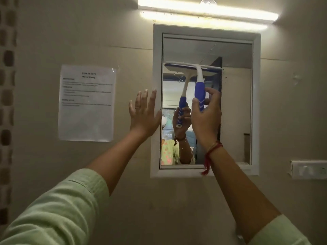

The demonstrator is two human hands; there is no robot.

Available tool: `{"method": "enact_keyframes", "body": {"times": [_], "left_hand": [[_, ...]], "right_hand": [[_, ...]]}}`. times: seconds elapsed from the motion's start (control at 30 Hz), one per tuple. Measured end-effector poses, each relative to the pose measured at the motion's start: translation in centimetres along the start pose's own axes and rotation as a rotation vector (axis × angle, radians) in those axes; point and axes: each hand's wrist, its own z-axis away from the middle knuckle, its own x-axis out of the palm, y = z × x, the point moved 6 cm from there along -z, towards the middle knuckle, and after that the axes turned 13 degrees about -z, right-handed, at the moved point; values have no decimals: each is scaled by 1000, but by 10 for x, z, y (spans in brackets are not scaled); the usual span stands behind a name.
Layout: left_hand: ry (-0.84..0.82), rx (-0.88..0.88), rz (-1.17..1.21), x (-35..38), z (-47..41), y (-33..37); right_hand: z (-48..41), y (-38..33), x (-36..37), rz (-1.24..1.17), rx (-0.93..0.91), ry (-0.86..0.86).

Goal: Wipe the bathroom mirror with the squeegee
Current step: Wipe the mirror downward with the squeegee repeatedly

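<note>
A white-framed bathroom mirror [235, 103] hangs on the beige wall straight ahead. My right hand [206, 117] grips the blue handle of a white and blue squeegee [199, 80]. Its blade lies flat against the glass across the upper left part of the mirror, roughly level. My left hand [144, 114] is flat with fingers straight, pressing on the wall and the mirror's left frame edge. The glass reflects the squeegee, my hand and part of my clothing. A few small specks show on the glass near the blade.
A lit tube light [207, 12] runs above the mirror. A printed paper sheet [86, 103] is taped to the wall at left. A white switch plate [308, 169] sits at lower right. Patterned tiles [7, 103] line the far left edge.
</note>
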Motion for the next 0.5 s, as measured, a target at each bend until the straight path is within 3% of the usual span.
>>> {"method": "enact_keyframes", "body": {"times": [0.2,0.5], "left_hand": [[-8,-62,35,16,-12,-1],[59,-72,76,21,-6,10]], "right_hand": [[-22,-2,12,88,-130,6],[-56,1,27,128,-169,21]]}}
